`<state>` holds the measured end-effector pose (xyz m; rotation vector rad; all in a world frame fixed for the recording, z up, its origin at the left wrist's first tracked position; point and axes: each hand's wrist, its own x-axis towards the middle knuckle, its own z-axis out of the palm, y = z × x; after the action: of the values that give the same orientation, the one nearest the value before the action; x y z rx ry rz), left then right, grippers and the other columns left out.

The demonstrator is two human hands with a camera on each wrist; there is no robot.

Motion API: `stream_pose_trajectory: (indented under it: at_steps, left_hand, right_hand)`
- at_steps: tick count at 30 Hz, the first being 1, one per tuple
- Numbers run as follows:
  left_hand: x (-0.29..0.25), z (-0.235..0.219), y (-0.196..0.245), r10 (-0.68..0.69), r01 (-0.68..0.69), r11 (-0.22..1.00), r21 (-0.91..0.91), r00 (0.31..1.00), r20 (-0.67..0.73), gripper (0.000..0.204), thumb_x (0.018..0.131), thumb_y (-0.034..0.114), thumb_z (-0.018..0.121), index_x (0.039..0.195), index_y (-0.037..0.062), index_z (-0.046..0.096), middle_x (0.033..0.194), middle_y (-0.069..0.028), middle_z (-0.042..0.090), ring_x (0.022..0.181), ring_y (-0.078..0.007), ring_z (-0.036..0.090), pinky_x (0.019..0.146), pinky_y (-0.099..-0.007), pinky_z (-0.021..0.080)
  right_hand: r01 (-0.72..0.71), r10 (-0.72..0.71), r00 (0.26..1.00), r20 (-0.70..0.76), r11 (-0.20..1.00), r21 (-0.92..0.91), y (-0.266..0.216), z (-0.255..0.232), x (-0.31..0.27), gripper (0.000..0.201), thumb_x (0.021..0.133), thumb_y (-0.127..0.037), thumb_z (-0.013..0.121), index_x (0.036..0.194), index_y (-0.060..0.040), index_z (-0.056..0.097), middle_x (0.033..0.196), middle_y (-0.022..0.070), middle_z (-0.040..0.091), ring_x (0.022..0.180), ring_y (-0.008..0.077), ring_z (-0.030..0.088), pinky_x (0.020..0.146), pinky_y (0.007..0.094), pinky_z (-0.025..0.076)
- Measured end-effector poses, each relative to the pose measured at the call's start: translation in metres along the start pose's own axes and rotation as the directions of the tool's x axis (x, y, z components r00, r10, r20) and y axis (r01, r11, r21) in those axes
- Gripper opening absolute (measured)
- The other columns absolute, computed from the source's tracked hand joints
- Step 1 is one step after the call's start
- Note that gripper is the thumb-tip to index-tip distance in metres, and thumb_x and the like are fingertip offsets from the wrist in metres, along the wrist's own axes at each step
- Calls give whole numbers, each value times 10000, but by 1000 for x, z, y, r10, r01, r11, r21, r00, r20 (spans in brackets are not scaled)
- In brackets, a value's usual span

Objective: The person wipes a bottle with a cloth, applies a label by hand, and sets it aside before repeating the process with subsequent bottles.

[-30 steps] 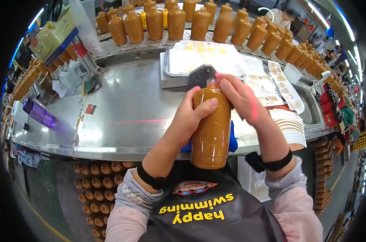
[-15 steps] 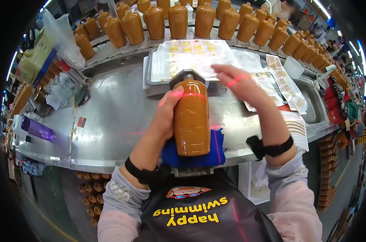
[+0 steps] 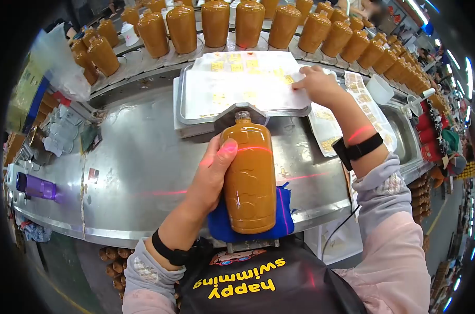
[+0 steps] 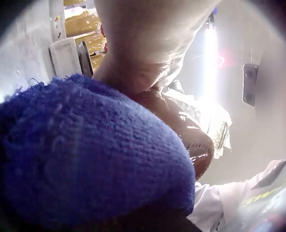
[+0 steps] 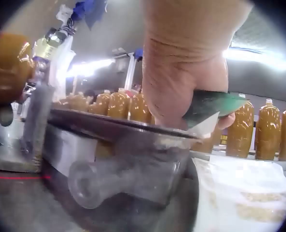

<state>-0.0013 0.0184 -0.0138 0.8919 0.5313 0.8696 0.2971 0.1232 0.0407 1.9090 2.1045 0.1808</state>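
A glossy brown bottle (image 3: pixel 250 183) lies in the head view with its clear neck toward the back, in the notch of a dark metal rest (image 3: pixel 224 121). Its lower end lies over a folded blue cloth (image 3: pixel 285 212). My left hand (image 3: pixel 208 175) grips the bottle's left side, thumb on top. At the right end of a metal tray (image 3: pixel 183 99), my right hand (image 3: pixel 323 88) reaches over white decal paper (image 3: pixel 206 86) bearing gold patches. In the right wrist view a thin green piece (image 5: pixel 208 105) is pinched between thumb and fingers, beside a white paper corner (image 5: pixel 206 126).
Many brown bottles (image 3: pixel 215 23) stand along the back conveyor. More decal sheets (image 3: pixel 323 123) and a white cup (image 3: pixel 379 89) lie to the right, near a sink (image 3: pixel 404 137). A purple bottle (image 3: pixel 38 187) and clear glassware (image 3: pixel 62 131) are at the left.
My right hand has left the bottle's neck and moved back and right to the tray. The brown bottle has been lowered onto the rest and blue cloth, still held by the left hand.
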Motion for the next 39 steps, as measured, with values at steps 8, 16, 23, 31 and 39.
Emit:
stream_pose_trajectory:
  at_steps: [8, 16, 23, 31, 39]
  left_hand:
    - [-1, -1, 3, -31, 31, 1000, 1, 999, 11, 598, 996, 424, 527, 1407, 27, 349, 1287, -100, 539, 1162, -169, 555, 983, -321, 470]
    - [-13, 6, 5, 53, -42, 987, 155, 996, -70, 699, 995, 430, 527, 1452, -25, 258, 1319, -136, 507, 1198, -192, 524, 1017, -323, 429]
    - [-57, 17, -9, 268, -208, 717, 665, 963, 12, 1015, 894, 495, 655, 1500, -84, 82, 1398, -232, 414, 1308, -302, 425, 1095, -393, 334]
    - [-93, 29, -9, 279, -235, 274, 933, 947, 157, 1152, 807, 498, 737, 1509, -82, 31, 1494, -302, 247, 1380, -410, 296, 1143, -461, 215]
    - [-87, 15, -26, 455, -311, 3, 951, 847, 275, 1186, 721, 540, 775, 1505, -75, 132, 1275, -255, 518, 1145, -402, 519, 1113, -621, 184]
  right_hand:
    - [-301, 432, 834, -343, 877, 375, 3, 60, 8, 335, 826, -291, 668, 1111, -121, 717, 1351, 138, 533, 1259, 289, 494, 950, 465, 481]
    - [-186, 626, 710, -322, 608, 772, 23, 82, 32, 212, 784, -261, 670, 822, -58, 719, 819, 155, 702, 805, 328, 661, 796, 410, 518]
    - [260, 189, 715, -673, 821, 508, 0, 9, -40, 216, 896, -250, 665, 906, -34, 654, 1068, 148, 631, 973, 287, 597, 864, 382, 462]
    - [-33, 97, 981, -166, 934, 356, -31, 18, 24, 247, 872, -262, 629, 1051, -104, 693, 1230, 129, 580, 1193, 313, 529, 917, 504, 480]
    - [305, -107, 839, -533, 904, 299, -44, -27, -42, 103, 869, -165, 650, 894, -66, 633, 1147, 96, 582, 1127, 322, 530, 905, 452, 484]
